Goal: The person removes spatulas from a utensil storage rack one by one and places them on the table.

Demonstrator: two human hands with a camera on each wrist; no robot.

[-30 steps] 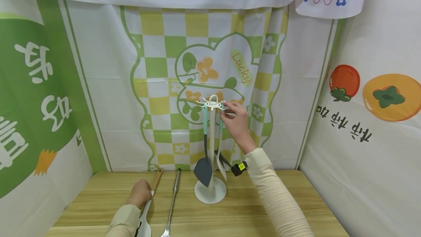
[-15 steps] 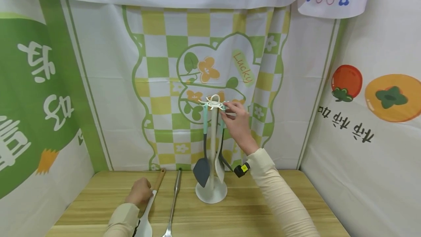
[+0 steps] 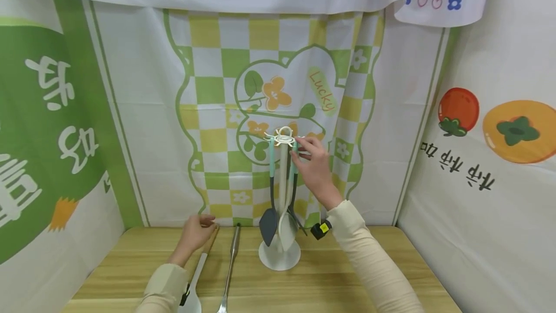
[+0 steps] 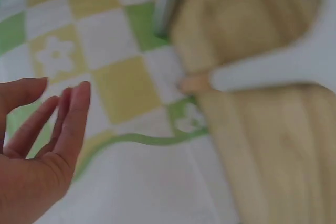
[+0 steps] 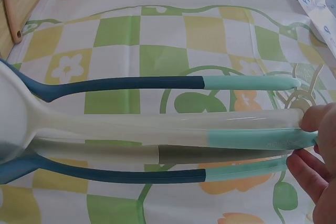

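My right hand (image 3: 313, 165) pinches the mint-green handle (image 5: 257, 138) of a white spoon-like utensil (image 3: 287, 231) at the top of the white utensil rack (image 3: 279, 257). Thumb and fingers close around the handle's end, right beside the rack's hooks (image 3: 284, 138). A dark turner (image 3: 269, 226) with a mint handle hangs to the left, and another dark utensil (image 5: 121, 174) hangs close by, its head partly hidden. Over the far end of a white spatula (image 3: 198, 274) with a wooden handle, my left hand (image 4: 47, 145) is raised with fingers loosely bent, holding nothing.
A metal utensil (image 3: 229, 269) with a long handle lies on the wooden table (image 3: 339, 274) between the white spatula and the rack. A checked cloth (image 3: 208, 91) hangs behind the table's back edge. Printed cloth walls stand at both sides.
My left hand has come away from the white spatula's handle and moved up toward the table's back edge. The white spoon-like utensil has turned its broad face forward while my right hand stays at the hooks.
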